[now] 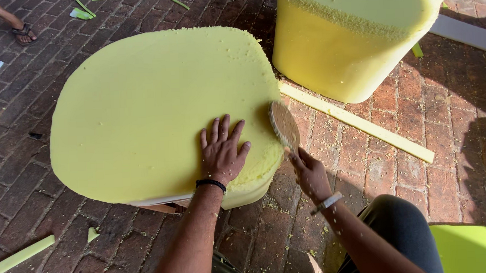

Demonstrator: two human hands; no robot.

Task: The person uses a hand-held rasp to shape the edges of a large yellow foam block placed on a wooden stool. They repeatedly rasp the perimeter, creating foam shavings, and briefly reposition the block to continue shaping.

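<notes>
Foam pad (143, 113): a yellow, rounded slab is lying flat on a low support, taking up the middle of the view; the support is almost wholly hidden beneath it.
Left hand (222, 154): it is lying open, palm down, fingers spread, pressing on the pad's top near its right edge.
Right hand (309, 174): just off the pad's right edge, it is gripping the handle of a round brush (284, 124); the handle is hidden inside the fist.
Brush: its round head is touching the pad's right edge; its working face is hard to make out.
Foam block (348, 39): a larger yellow piece is standing beyond the pad's upper right, cut off by the frame top.
Foam strip (357, 121): it is lying on the brick floor (450, 122) right of the pad.
Crumbs: foam bits are lying on the bricks below the pad's right edge.
Sandalled foot (23, 34): another person's, far upper left of the pad, mostly cut off.
</notes>
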